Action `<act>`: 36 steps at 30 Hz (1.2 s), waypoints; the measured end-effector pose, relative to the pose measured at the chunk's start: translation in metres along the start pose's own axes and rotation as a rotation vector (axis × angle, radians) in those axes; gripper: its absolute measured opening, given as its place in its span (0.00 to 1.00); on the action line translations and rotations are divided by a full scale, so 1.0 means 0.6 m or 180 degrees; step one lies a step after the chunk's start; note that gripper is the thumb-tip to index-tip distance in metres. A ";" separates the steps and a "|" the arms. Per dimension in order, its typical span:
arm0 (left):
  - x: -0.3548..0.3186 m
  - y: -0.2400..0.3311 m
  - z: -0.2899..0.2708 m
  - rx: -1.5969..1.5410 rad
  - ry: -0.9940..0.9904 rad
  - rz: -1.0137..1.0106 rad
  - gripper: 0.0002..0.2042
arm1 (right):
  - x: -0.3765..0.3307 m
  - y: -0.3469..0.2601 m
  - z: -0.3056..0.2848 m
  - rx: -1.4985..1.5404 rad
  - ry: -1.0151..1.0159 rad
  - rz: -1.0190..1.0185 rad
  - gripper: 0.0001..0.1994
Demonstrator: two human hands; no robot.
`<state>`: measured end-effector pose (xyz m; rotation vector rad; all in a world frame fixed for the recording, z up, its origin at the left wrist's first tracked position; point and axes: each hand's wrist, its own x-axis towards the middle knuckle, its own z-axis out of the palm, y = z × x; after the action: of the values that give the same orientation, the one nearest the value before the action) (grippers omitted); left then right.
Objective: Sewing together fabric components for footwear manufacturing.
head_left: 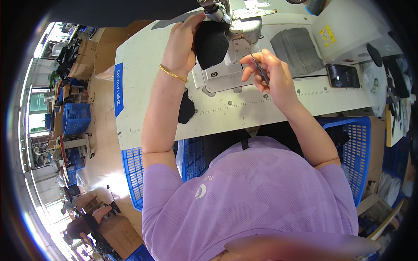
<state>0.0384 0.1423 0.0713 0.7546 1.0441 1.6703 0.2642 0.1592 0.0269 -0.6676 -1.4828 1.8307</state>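
Observation:
At the sewing machine (246, 31), my left hand (182, 41) grips the left edge of a black fabric piece (212, 47), its fingertips close to the machine head. The fabric's far end is hidden under the machine. My right hand (275, 77) is closed on dark tweezers (260, 70), whose fine tip points up and left toward the needle area, apart from the fabric. Another black piece (186, 108) lies on the table beside my left forearm. A stack of grey fabric pieces (297, 51) lies right of the machine.
A phone (343, 76) lies on the white table (148, 104), right of the grey stack. Blue crates (359, 156) stand below the table's front edge. A clear plastic bag (374, 82) hangs at the right. Cardboard boxes (124, 235) and another blue crate (76, 118) stand at the left.

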 end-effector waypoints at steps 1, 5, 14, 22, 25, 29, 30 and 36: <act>0.000 -0.001 0.001 0.0001 -0.0001 -0.0004 0.09 | -0.002 -0.001 0.000 0.0002 0.0003 0.0002 0.24; -0.019 0.002 0.023 0.0564 0.0139 0.0163 0.09 | -0.007 -0.005 0.002 -0.0497 -0.0059 -0.0152 0.24; -0.159 -0.044 -0.019 0.1651 0.1228 0.1331 0.08 | -0.031 0.010 0.020 -0.2678 0.0232 -0.1578 0.11; -0.213 -0.062 -0.034 0.1988 0.1236 0.1501 0.08 | -0.016 0.029 0.084 -0.3577 0.0130 -0.2162 0.12; -0.221 -0.067 -0.036 0.1854 0.1184 0.1358 0.07 | -0.013 0.034 0.097 -0.3685 0.0078 -0.2241 0.11; -0.228 -0.071 -0.048 0.1729 0.1076 0.1389 0.07 | -0.009 0.041 0.103 -0.3611 0.0009 -0.2275 0.12; -0.231 -0.069 -0.055 0.1806 0.1133 0.1295 0.09 | -0.010 0.044 0.101 -0.3620 -0.0016 -0.2293 0.12; -0.265 -0.064 -0.203 0.1580 0.1591 0.0674 0.33 | -0.036 0.075 0.033 -0.3600 0.0016 -0.1688 0.12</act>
<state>0.0007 -0.0376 -0.0170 0.7969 1.8287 1.8509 0.2551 0.1247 -0.0133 -0.6534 -2.3632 0.4845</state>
